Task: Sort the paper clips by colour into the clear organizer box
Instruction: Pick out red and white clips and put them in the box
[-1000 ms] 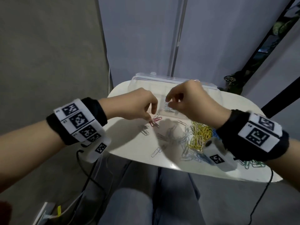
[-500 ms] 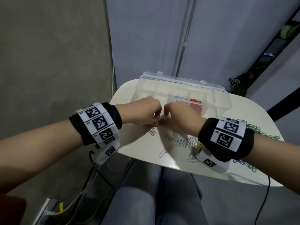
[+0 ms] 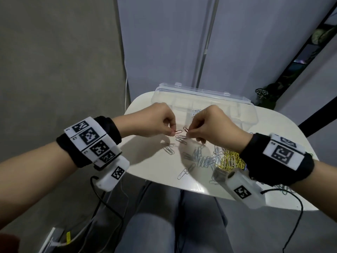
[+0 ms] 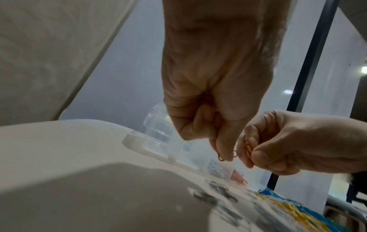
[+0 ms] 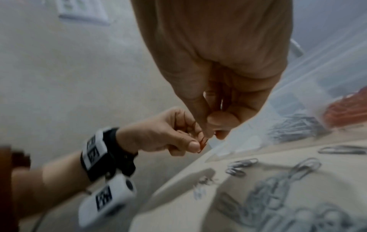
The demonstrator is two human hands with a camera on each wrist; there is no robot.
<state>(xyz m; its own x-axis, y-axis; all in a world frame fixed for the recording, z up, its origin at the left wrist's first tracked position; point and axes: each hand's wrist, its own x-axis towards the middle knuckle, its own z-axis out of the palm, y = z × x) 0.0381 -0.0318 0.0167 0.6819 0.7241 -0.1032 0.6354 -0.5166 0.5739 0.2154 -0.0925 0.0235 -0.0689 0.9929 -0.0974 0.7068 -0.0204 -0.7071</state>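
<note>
My left hand [image 3: 171, 131] pinches a red paper clip [image 3: 178, 132] between thumb and forefinger, just above the white table [image 3: 144, 165]. My right hand [image 3: 189, 131] faces it a few centimetres away and pinches a second red clip [image 3: 185, 129]. In the left wrist view the left hand's clip [image 4: 220, 157] shows below the thumb. Silver clips [image 3: 200, 157] and yellow clips [image 3: 230, 159] lie in a pile in front of the hands. The clear organizer box [image 3: 242, 110] stands behind them; the right wrist view shows silver clips [image 5: 294, 127] and red clips [image 5: 345, 109] in separate compartments.
Blue clips [image 4: 325, 218] lie beside the yellow ones, and green clips [image 3: 286, 189] sit near the table's right front edge. A loose silver clip [image 3: 184, 173] lies near the front edge. My knees are under the table. A black cable [image 3: 297, 216] hangs from my right wrist.
Both hands have lifted a little off the table and drawn slightly apart. Each now holds its own red clip, where before the fingertips were bunched together over the table.
</note>
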